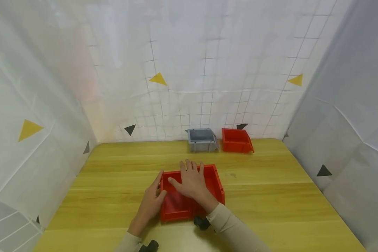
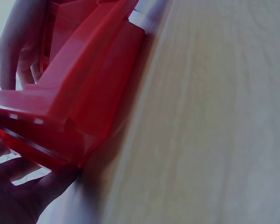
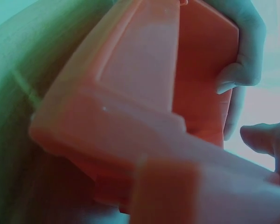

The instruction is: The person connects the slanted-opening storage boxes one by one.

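Note:
A large red plastic bin [image 1: 176, 206] sits on the wooden table in front of me, its cavity facing up. My left hand [image 1: 150, 201] grips its left wall, with the thumb at the rim and the fingers along the outside. In the left wrist view the same hand [image 2: 25, 193] is against the bin's outer wall [image 2: 102, 84]. Across the bin my right hand [image 1: 192, 182] lies with spread, fairly straight fingers over the far rim; its thumb points left above the cavity. The right wrist view shows the bin wall [image 3: 140, 60] close up, with the left thumb bent over the rim.
Two smaller bins stand at the back of the table: a grey bin [image 1: 203, 145] and, to its right, a red bin [image 1: 236, 145]. Behind them hangs a white sheet [image 1: 239, 52] with grid lines and triangles. The wooden table [image 1: 271, 196] extends to both sides.

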The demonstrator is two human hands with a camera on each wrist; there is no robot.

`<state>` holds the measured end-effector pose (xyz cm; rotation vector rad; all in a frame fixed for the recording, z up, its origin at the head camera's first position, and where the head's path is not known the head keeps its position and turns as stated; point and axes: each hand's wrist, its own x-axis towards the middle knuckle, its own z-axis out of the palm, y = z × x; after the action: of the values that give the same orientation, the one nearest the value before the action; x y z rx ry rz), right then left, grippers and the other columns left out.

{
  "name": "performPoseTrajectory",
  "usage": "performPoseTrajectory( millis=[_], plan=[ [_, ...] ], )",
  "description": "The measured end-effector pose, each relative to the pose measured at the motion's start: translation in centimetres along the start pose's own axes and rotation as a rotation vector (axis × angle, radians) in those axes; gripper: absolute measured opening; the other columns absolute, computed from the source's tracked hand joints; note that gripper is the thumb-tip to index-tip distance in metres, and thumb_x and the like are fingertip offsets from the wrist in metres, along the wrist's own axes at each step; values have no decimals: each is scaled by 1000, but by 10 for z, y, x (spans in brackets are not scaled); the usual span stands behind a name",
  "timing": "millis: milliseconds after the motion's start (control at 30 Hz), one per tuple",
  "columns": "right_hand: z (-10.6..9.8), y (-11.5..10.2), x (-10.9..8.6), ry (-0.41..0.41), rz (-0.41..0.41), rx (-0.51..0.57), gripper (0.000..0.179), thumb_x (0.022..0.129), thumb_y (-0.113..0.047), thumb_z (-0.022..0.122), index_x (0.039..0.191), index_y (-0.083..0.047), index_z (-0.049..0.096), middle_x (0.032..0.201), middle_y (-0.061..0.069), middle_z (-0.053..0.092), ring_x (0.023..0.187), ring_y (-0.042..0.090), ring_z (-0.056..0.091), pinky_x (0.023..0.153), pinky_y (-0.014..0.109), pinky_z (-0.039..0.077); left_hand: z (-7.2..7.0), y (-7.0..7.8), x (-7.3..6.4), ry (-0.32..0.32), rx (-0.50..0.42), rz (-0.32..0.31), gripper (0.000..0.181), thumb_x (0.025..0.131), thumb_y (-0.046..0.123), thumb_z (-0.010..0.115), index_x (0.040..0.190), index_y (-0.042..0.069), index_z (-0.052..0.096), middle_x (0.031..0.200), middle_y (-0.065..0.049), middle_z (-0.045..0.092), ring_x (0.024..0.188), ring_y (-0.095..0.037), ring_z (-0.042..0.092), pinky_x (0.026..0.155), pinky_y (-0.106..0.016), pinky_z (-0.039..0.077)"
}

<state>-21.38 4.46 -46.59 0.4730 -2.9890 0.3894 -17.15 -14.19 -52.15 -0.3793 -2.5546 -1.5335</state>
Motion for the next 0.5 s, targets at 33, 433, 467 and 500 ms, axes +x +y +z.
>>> performPoseTrajectory(
  millis=[33,433,467,500],
  plan=[
    [0,0,0,0,2,2,87,96,-65,56,158,-6,42,159,20,40,143,43,34,118,68,10,0,0,0,1,-2,3,73,99,7,58,166,21,30,158,-10,45,130,-34,58,101,-53,50],
    [0,-1,-1,6,15,8,87,96,-65,55,158,-5,41,158,20,41,143,43,35,118,68,10,-1,1,1,-1,-15,19,72,99,6,55,166,20,31,156,-11,47,126,-34,61,99,-53,51],
    [0,-1,-1,7,15,5,87,96,-65,55,158,-5,41,158,20,41,143,43,35,118,68,10,-1,1,1,-1,-14,18,72,99,6,55,166,19,30,157,-11,47,127,-35,60,100,-53,51],
    [0,-1,-1,9,15,4,87,96,-65,55,158,-5,42,158,20,41,143,43,36,118,68,11,-1,1,0,0,-12,19,72,99,6,55,166,19,30,157,-11,47,127,-35,60,101,-53,50]
  ],
)
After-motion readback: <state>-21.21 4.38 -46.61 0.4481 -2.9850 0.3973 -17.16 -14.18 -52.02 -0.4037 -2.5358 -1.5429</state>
